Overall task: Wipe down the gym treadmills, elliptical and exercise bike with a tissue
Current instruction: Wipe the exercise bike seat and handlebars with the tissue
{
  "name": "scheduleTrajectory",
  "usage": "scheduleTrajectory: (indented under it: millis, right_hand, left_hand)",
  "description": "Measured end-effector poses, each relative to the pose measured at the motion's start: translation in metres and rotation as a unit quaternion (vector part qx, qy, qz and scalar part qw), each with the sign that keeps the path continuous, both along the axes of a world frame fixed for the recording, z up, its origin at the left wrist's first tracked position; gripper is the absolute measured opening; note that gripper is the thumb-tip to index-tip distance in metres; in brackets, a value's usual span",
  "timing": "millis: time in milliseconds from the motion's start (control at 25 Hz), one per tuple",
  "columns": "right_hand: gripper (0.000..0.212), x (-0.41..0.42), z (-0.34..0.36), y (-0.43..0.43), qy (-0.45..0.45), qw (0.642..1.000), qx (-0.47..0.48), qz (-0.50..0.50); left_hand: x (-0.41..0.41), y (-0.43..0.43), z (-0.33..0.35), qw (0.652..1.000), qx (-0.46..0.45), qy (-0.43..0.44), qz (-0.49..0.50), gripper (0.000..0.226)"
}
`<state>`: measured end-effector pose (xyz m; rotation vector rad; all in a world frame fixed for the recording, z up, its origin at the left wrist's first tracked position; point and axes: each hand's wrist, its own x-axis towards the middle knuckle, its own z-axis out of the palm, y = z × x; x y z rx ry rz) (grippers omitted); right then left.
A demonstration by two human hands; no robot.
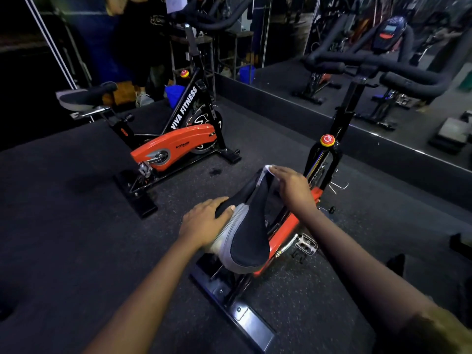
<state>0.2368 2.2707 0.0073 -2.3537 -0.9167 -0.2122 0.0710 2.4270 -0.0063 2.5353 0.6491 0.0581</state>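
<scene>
Right hand: the right hand [293, 186] sits just above the middle of the frame at the narrow nose of the saddle [249, 241]. Its fingers lie flat and close together, pressing down. The thumb is hidden.
Tissue: the tissue [266, 169] shows only as a thin white edge under those fingertips, draped over the tip of the nose. Most of it is covered by the hand.
Left hand: the left hand [204, 223] rests on the saddle's grey left flank, left of centre. Its fingers are relaxed and laid along the edge, the thumb is on top, and it holds no tissue.
Saddle axis: the long axis runs almost straight up the frame, from the wide rear at lower centre to the nose above it, leaning slightly right toward the handlebars [370, 70].
Key relation: the unwiped length of black padding lies below the right hand in the frame, toward the person. A stroke would likely pull down along that axis.
Nearer hand: the left hand is closer to the wide rear, but the tissue is under the right, so the right probably does the wiping while the left steadies.
Bike: the exercise bike [288, 226] under the saddle fills the centre and right, with its red knob [327, 140] above the right hand.
Second bike: another orange and black bike [176, 146] stands well apart at centre left.
Risk: the tissue may bunch or slip off the narrow nose.
</scene>
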Motion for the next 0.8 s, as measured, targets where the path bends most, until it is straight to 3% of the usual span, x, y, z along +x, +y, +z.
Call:
scheduleTrajectory:
  millis: [160, 240, 360, 440, 640, 800]
  right_hand:
    - [0.034, -0.006, -0.018, 0.016, -0.017, 0.999, -0.046, -0.002]
    - [0.034, -0.029, -0.031, 0.008, 0.014, 1.0, -0.008, -0.004]
    - [0.049, -0.071, -0.039, -0.002, -0.029, 0.999, 0.023, 0.025]
    - [0.053, -0.095, -0.036, -0.008, -0.011, 0.999, 0.034, 0.036]
    - [0.048, -0.146, -0.029, -0.029, 0.003, 0.991, 0.082, 0.107]
    - [0.04, -0.094, -0.015, -0.015, 0.028, 0.997, 0.065, 0.019]
  left_hand:
    - [-0.002, 0.0, 0.003, 1.0, 0.003, 0.004, 0.0, 0.051]
    - [-0.002, -0.001, 0.003, 1.0, 0.001, 0.0, 0.001, 0.051]
    - [-0.001, 0.0, 0.002, 1.0, -0.001, 0.004, -0.001, 0.051]
    - [-0.001, 0.0, 0.001, 1.0, 0.002, 0.005, -0.002, 0.051]
    - [-0.003, 0.0, 0.001, 1.0, 0.006, 0.006, -0.007, 0.051]
    - [-0.001, 0.0, 0.0, 1.0, 0.009, 0.009, -0.006, 0.052]
